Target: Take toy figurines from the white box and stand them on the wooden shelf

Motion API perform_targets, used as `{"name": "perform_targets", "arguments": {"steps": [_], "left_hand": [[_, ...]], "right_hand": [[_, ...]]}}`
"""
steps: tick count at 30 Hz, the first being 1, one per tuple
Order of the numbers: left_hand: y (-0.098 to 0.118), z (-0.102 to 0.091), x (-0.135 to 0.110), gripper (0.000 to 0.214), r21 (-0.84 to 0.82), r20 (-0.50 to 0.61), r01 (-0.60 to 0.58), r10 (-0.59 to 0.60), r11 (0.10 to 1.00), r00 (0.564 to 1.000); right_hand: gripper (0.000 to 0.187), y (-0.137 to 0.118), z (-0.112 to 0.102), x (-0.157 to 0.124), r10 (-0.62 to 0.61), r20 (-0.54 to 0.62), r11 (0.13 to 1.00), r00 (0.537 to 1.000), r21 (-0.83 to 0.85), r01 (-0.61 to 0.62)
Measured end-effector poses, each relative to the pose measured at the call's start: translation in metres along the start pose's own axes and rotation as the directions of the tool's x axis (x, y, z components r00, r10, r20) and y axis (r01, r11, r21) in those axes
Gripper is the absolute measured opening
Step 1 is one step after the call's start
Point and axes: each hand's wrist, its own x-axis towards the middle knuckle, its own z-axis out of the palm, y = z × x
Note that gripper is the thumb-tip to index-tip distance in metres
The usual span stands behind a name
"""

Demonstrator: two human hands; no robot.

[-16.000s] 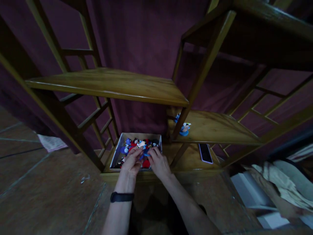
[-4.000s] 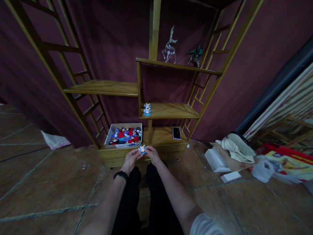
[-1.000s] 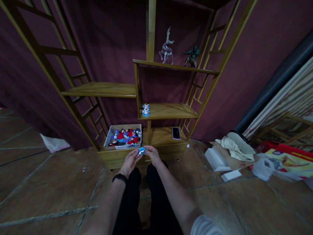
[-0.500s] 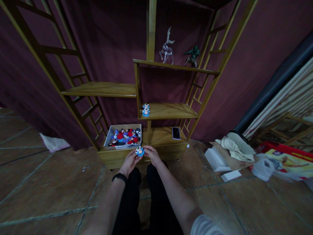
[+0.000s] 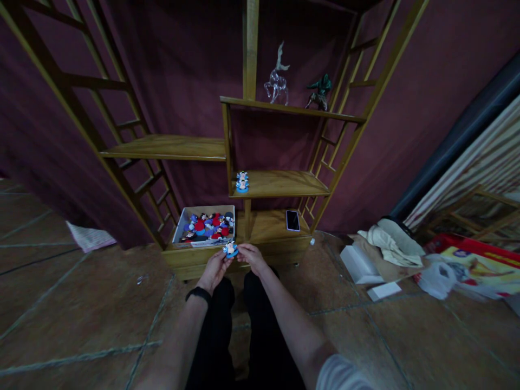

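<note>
A small blue and white figurine (image 5: 230,249) on a round blue base is held up between my two hands, just in front of the cabinet. The fingers of my left hand (image 5: 216,268) are closed on its left side. My right hand (image 5: 252,257) pinches its right edge. Behind my left hand, an open cardboard box (image 5: 177,236) holds several figurines in red, purple and blue. Similar blue and white figurines (image 5: 242,183) stand at the left end of the middle shelf (image 5: 284,185).
A phone (image 5: 292,220) lies on the cabinet's low top. Above, a clear glass deer (image 5: 277,84) and a dark green figure (image 5: 320,93) stand on the upper shelf. White boxes (image 5: 361,265), cloth and a plastic bag (image 5: 436,279) lie on the floor to the right.
Both hands have shifted the held figurine very slightly left and up. The box and the shelved figurines stay where they were.
</note>
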Motion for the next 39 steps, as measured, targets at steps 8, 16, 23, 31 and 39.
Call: {"name": "perform_targets", "arguments": {"steps": [8,16,23,31,39], "left_hand": [[-0.001,-0.007,0.003,0.014,-0.037,0.087,-0.039,0.042,0.999,0.995],[-0.001,-0.005,-0.003,0.022,0.013,0.119,-0.056,0.054,0.998,0.991],[-0.001,-0.002,-0.006,0.027,0.043,0.184,-0.048,0.04,0.998,0.982],[-0.004,-0.005,-0.003,0.036,0.054,0.165,-0.079,0.069,0.995,0.984],[-0.005,-0.006,-0.002,0.041,0.065,0.214,-0.084,0.068,0.994,0.974]], "right_hand": [[0.031,0.004,-0.002,0.003,-0.059,-0.035,0.998,0.998,-0.006,0.058],[0.031,0.003,-0.003,0.001,-0.061,0.0,0.998,0.998,-0.015,0.061],[0.033,-0.001,-0.001,-0.001,0.015,-0.013,1.0,1.0,-0.008,-0.015],[0.029,-0.007,0.003,-0.004,0.041,-0.041,0.999,0.998,-0.003,-0.041],[0.031,-0.008,0.003,-0.007,0.02,-0.027,0.999,0.999,0.027,-0.019]]}}
